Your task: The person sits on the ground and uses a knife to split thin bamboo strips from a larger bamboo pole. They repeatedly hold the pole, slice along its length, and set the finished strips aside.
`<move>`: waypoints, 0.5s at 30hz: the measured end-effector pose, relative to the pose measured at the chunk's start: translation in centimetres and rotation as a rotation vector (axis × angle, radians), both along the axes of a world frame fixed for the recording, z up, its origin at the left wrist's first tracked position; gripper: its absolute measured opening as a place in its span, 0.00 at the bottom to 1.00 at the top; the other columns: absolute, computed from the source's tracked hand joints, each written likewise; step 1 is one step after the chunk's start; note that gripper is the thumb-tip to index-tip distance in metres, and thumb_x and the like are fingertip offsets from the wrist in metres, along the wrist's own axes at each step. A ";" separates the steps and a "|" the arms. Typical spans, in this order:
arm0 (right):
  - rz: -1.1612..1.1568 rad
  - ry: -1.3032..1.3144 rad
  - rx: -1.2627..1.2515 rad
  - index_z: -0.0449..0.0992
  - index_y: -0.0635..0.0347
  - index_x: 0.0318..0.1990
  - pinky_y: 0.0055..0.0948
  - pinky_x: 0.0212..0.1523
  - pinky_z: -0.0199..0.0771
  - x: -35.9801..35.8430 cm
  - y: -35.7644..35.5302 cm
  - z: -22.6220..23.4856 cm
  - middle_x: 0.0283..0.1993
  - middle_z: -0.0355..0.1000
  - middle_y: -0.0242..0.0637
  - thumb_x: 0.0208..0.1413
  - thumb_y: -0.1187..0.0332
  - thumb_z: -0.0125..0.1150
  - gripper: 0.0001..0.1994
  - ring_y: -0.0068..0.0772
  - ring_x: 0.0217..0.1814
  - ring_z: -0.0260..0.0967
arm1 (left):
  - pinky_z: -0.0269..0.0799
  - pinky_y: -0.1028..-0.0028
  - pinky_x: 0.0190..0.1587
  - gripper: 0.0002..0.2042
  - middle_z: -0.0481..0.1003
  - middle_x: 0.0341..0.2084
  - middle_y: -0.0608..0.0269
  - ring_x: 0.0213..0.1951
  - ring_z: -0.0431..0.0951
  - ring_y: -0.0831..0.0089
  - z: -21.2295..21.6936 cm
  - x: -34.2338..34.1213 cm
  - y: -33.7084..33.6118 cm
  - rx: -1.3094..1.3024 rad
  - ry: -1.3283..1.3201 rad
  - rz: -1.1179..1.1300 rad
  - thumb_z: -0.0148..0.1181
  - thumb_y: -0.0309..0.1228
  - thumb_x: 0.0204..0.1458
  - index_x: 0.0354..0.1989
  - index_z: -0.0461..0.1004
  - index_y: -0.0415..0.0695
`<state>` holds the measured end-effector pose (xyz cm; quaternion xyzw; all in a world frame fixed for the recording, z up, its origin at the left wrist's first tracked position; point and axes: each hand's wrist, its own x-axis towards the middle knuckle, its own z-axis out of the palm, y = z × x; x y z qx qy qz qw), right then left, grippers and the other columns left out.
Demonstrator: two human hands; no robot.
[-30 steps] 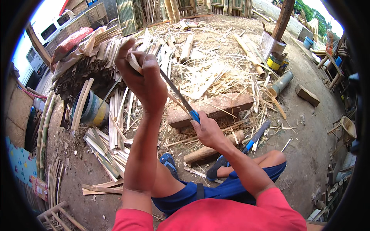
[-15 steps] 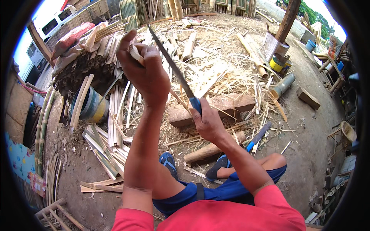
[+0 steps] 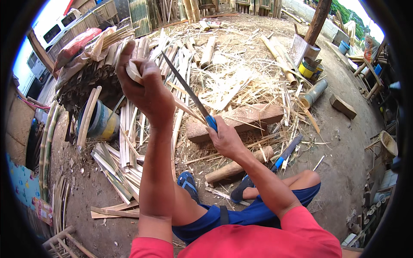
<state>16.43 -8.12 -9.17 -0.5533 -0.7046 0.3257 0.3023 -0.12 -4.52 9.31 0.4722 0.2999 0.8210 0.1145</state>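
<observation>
Raised at left centre, my left hand [image 3: 150, 94] is closed around a pale bamboo strip [image 3: 186, 107]. The strip runs down to the right, behind the wrist, towards the knife handle. Lower and to the right, my right hand [image 3: 226, 138] grips the blue handle of a long knife [image 3: 185, 85]. Its dark blade points up and left, across the strip's line; whether the edge touches the strip I cannot tell. Beneath the knife lies a thick wooden block [image 3: 241, 122]. A second blue-handled blade [image 3: 289, 150] rests on the ground by my right knee.
Shavings [image 3: 232, 81] cover the ground ahead. Split bamboo strips [image 3: 116, 165] lie at left near a bucket [image 3: 105, 120], below a large stack of slats [image 3: 81, 88]. A round log [image 3: 238, 164] sits before my feet. Bamboo tubes [image 3: 315, 93] and a wood chunk [image 3: 343, 106] are at right.
My left hand has moved left and a little down with the strip. The knife has shifted slightly left and down, and more of the strip shows between my hands.
</observation>
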 end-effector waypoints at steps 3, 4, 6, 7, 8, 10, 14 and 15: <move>-0.010 0.216 0.458 0.64 0.61 0.47 0.46 0.28 0.69 -0.8 -0.2 -0.5 0.29 0.72 0.54 0.64 0.65 0.57 0.12 0.58 0.27 0.72 | 0.54 0.84 0.27 0.25 0.60 0.25 0.74 0.25 0.56 0.86 -0.4 0.3 0.2 0.033 0.001 0.025 0.48 0.24 0.51 0.60 0.66 0.37; -0.023 0.257 0.561 0.63 0.61 0.48 0.46 0.27 0.70 -1.2 -0.1 -1.9 0.29 0.72 0.54 0.64 0.67 0.58 0.12 0.59 0.27 0.72 | 0.54 0.84 0.27 0.25 0.60 0.25 0.74 0.25 0.56 0.86 -0.4 0.5 0.2 0.046 0.018 0.041 0.48 0.24 0.50 0.60 0.67 0.37; -0.091 -0.045 0.382 0.62 0.60 0.51 0.53 0.32 0.73 -1.3 0.6 -6.5 0.32 0.75 0.54 0.64 0.66 0.57 0.14 0.62 0.34 0.75 | 0.55 0.84 0.28 0.26 0.60 0.26 0.74 0.25 0.56 0.85 -0.4 1.0 -0.1 -0.004 -0.005 0.026 0.47 0.23 0.49 0.60 0.67 0.38; -0.116 -0.416 -0.236 0.61 0.59 0.53 0.56 0.40 0.77 -0.3 1.3 -8.3 0.36 0.77 0.56 0.65 0.60 0.52 0.16 0.63 0.39 0.76 | 0.55 0.84 0.28 0.26 0.61 0.26 0.74 0.25 0.56 0.85 -0.3 1.2 -0.1 -0.021 -0.001 0.044 0.47 0.23 0.48 0.60 0.68 0.38; -0.132 -0.479 -0.334 0.62 0.61 0.53 0.59 0.44 0.75 0.0 1.4 -9.8 0.39 0.77 0.59 0.66 0.57 0.50 0.17 0.67 0.42 0.75 | 0.55 0.84 0.29 0.26 0.61 0.26 0.74 0.25 0.56 0.85 -0.2 1.1 -0.1 -0.035 0.005 0.064 0.46 0.23 0.48 0.60 0.68 0.38; -0.107 -0.227 -0.347 0.66 0.62 0.47 0.55 0.43 0.73 0.5 2.2 -10.6 0.35 0.76 0.58 0.64 0.59 0.55 0.16 0.65 0.42 0.75 | 0.59 0.83 0.28 0.25 0.65 0.31 0.71 0.25 0.58 0.84 0.4 0.1 0.2 -0.060 0.070 0.150 0.46 0.24 0.48 0.58 0.68 0.33; -0.029 0.065 -0.098 0.67 0.64 0.45 0.43 0.29 0.69 0.2 1.9 -7.1 0.26 0.72 0.51 0.64 0.62 0.58 0.14 0.53 0.26 0.72 | 0.58 0.83 0.29 0.24 0.72 0.44 0.62 0.26 0.58 0.85 -0.6 -1.1 0.6 0.005 0.002 0.025 0.48 0.25 0.50 0.57 0.66 0.30; -0.025 0.080 -0.039 0.66 0.63 0.47 0.44 0.29 0.70 -0.4 1.4 -6.5 0.26 0.72 0.52 0.64 0.63 0.58 0.14 0.55 0.28 0.73 | 0.58 0.83 0.31 0.24 0.72 0.47 0.61 0.27 0.58 0.85 -1.0 -1.3 0.5 -0.032 0.004 -0.035 0.48 0.25 0.50 0.58 0.66 0.30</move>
